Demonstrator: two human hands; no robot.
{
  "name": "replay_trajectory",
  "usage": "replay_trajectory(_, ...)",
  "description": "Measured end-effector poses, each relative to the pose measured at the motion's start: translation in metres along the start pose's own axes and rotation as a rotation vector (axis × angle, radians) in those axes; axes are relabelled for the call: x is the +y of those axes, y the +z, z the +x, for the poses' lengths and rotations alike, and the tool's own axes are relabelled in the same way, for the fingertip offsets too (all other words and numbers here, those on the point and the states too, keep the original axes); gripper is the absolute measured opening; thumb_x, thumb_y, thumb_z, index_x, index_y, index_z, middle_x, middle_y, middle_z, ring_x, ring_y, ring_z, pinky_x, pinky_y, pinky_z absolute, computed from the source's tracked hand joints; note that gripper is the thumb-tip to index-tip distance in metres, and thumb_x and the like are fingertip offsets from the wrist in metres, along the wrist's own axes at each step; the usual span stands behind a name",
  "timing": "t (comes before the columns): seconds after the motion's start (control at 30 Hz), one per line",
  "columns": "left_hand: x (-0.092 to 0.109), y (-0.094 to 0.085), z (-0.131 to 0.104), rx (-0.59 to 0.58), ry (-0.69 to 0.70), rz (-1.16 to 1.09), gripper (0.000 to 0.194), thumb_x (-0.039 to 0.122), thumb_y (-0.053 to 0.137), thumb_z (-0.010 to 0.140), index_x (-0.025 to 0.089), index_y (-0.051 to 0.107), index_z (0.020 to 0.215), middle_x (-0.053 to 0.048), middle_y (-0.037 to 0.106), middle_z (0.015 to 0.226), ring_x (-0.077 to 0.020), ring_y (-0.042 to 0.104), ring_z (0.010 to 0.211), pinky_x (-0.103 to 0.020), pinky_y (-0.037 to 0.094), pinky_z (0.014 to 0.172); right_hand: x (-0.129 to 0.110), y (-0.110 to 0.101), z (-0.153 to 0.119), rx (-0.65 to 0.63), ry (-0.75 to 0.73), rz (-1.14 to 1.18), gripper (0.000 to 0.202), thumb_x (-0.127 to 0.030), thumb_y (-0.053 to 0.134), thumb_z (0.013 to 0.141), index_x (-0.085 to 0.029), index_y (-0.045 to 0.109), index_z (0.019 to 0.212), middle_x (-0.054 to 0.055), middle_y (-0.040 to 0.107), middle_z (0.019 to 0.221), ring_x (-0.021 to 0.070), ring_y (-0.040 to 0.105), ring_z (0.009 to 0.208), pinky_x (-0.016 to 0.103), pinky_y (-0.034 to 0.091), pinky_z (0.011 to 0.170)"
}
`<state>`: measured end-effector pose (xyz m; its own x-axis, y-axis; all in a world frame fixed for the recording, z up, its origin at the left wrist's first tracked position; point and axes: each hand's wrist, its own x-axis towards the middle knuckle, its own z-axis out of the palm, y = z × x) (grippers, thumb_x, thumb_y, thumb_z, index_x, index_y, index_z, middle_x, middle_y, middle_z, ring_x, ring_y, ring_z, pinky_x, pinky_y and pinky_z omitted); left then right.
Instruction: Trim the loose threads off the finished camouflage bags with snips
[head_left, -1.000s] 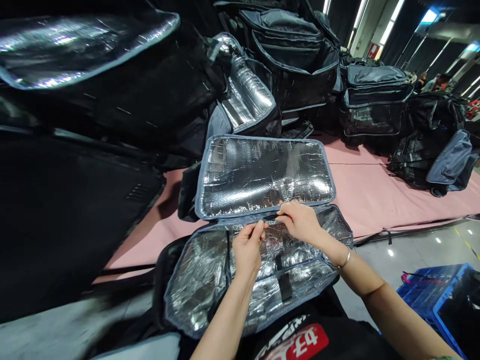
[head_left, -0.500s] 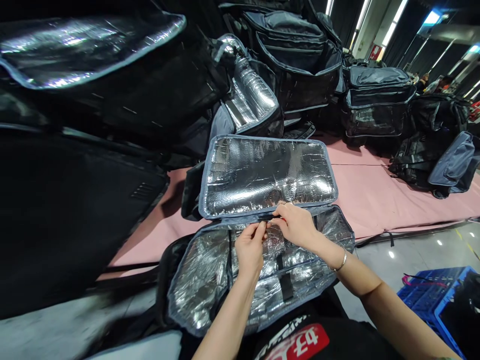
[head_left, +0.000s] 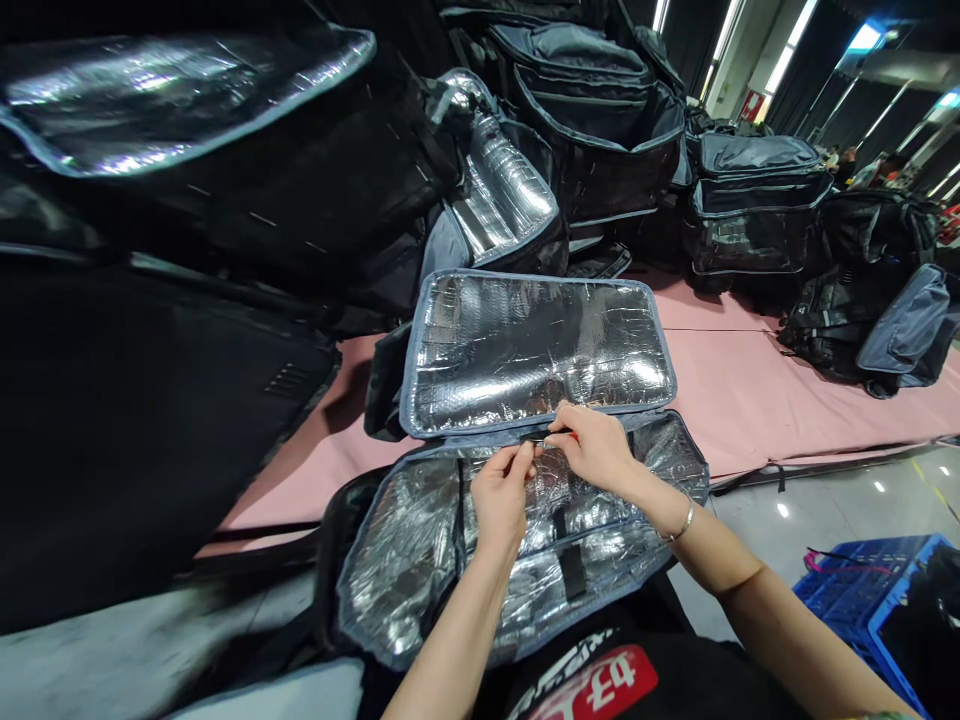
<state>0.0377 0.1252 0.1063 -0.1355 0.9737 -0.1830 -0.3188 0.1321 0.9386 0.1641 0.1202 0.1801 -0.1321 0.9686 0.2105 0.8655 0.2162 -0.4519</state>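
An insulated bag point(head_left: 401, 560) lies open in front of me, its inside lined with crinkled silver foil. Its foil-lined lid point(head_left: 536, 335), edged with grey-blue binding, is folded back on the far side. My left hand point(head_left: 501, 495) is closed in a pinch on the binding at the hinge seam point(head_left: 480, 440). Just right of it, my right hand point(head_left: 598, 450) grips a small thin tool with a red handle point(head_left: 574, 435). The tool's tip is at the seam beside my left fingertips; its exact kind is too small to make out.
Pink cloth point(head_left: 735, 380) covers the table under the bag. Several black bags, some with silver lining point(head_left: 514, 190), are piled behind and to the left. A blue plastic crate point(head_left: 855, 590) holding dark things stands at the lower right. People appear in the far background.
The red handle shows more clearly in my right hand now, as its fingers have shifted slightly. My left hand and the bag have hardly moved.
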Motion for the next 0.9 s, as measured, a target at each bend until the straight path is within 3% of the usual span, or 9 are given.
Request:
replay_trajectory(0.17, 0.000, 0.001, 0.000, -0.011, -0.002, -0.016, 0.031, 0.044, 0.073, 0.059, 0.014, 0.066, 0.065, 0.001, 0.056, 0.057, -0.0090, 0.041, 0.054, -0.023, 0.033, 0.055, 0.002, 0.000, -0.001, 0.032, 0.036, 0.099, 0.003, -0.024, 0.053, 0.088, -0.022, 0.055, 0.086, -0.001, 0.065, 0.089, 0.0142, 0.059, 0.082, 0.024, 0.041, 0.070)
replay_trajectory(0.43, 0.004, 0.001, -0.002, -0.042, 0.014, -0.030, 0.028, 0.042, 0.071, 0.061, 0.015, 0.066, 0.068, 0.000, 0.059, 0.064, -0.0086, 0.041, 0.055, -0.023, 0.034, 0.055, 0.006, 0.012, -0.012, 0.081, -0.122, -0.119, 0.017, -0.030, 0.045, 0.093, -0.019, 0.057, 0.091, 0.004, 0.061, 0.086, 0.0160, 0.055, 0.081, 0.025, 0.039, 0.069)
replay_trajectory(0.9, 0.003, 0.000, -0.002, -0.029, 0.054, 0.005, 0.025, 0.041, 0.070, 0.064, 0.016, 0.066, 0.067, 0.001, 0.056, 0.060, -0.0093, 0.040, 0.055, -0.023, 0.033, 0.054, 0.002, 0.014, -0.012, 0.088, -0.113, -0.173, 0.018, -0.029, 0.042, 0.094, -0.019, 0.056, 0.093, 0.005, 0.060, 0.087, 0.0161, 0.055, 0.081, 0.025, 0.038, 0.068)
